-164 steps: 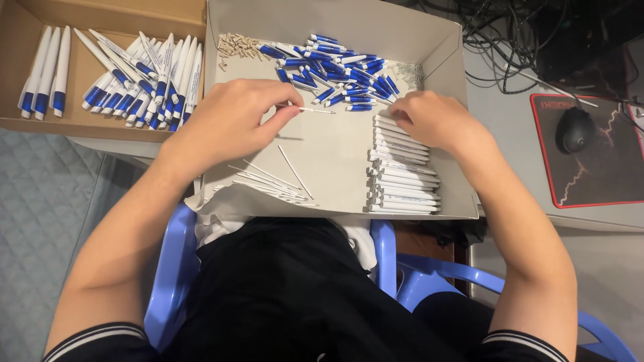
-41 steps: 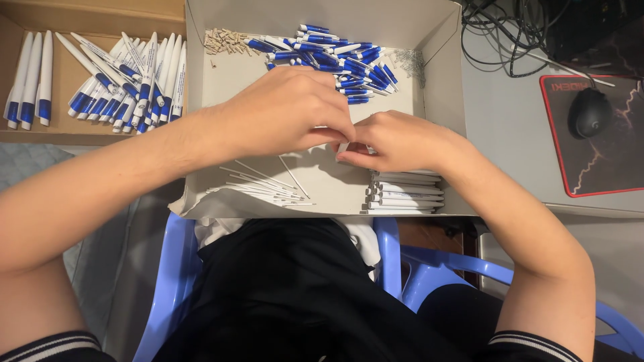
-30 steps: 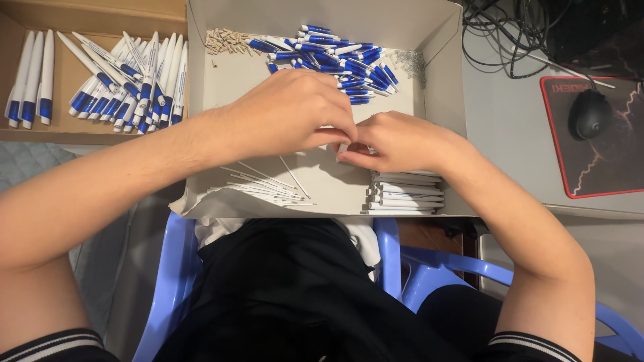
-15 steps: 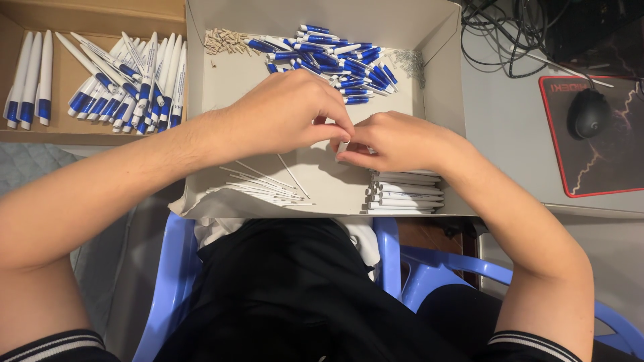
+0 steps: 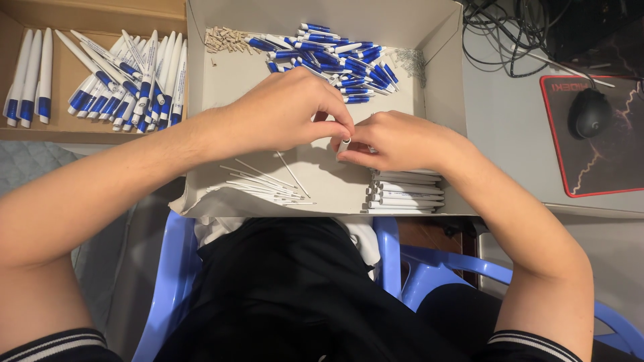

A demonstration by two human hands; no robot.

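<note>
Slippage looks the main risk: both hands, left hand [image 5: 285,117] and right hand [image 5: 396,139], pinch one small white plastic pen barrel [image 5: 344,143] over the open grey cardboard box [image 5: 439,80], so it could drop among the thin white refill tubes [image 5: 265,182].

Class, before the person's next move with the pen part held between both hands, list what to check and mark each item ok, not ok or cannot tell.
1. White pen barrel pinched by left hand and right hand: ok.
2. Refill seated inside the barrel: cannot tell.
3. Thin refills lie near the left hand: ok.
4. Stack of white barrels lies under the right wrist: ok.
5. Blue pen parts heaped at the far side of the white box: ok.
</note>
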